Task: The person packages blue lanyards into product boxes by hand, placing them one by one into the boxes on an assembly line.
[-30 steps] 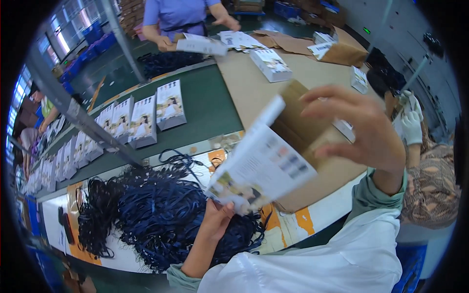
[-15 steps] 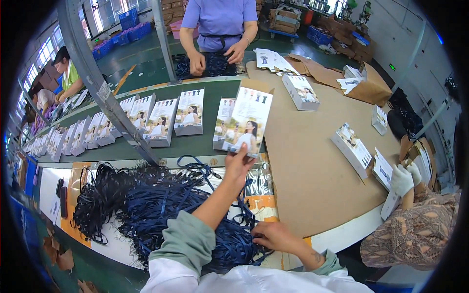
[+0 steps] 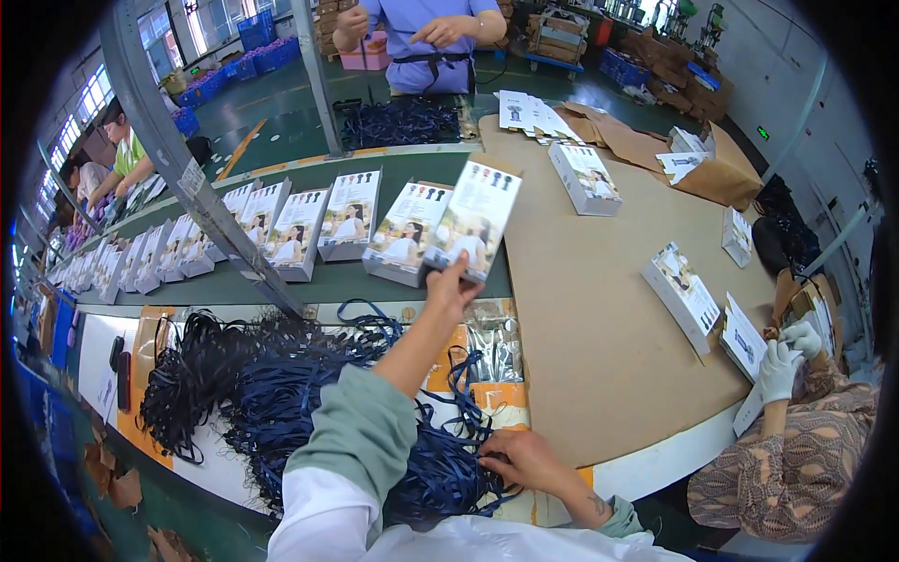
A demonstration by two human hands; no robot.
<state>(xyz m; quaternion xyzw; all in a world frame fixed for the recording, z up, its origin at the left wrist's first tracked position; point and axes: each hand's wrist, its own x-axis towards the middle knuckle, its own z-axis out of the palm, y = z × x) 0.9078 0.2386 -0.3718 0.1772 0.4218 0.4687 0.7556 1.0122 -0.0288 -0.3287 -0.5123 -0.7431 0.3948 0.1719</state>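
My left hand (image 3: 453, 285) grips the lower end of a white printed box (image 3: 479, 211), tilted to the right, over the near edge of the green conveyor belt (image 3: 361, 292). Just left of it, a similar box (image 3: 405, 234) stands on the belt in line with several more. At the right edge of a heap of dark blue straps (image 3: 281, 398), my right hand (image 3: 526, 459) has its thumb and fingers pinched together on a strap. Farther left lies a bunch of black cords (image 3: 178, 393).
Brown cardboard (image 3: 599, 347) covers the table at right, with boxes lying on it. A person's gloved hands (image 3: 782, 361) work at its right edge. Across the belt stands a person in purple (image 3: 426, 42). A metal post (image 3: 183, 169) slants up at left.
The boxes on the belt have shifted left, uncovering more of the one beside my held box. My left hand moved slightly left. The person in purple has raised both hands.
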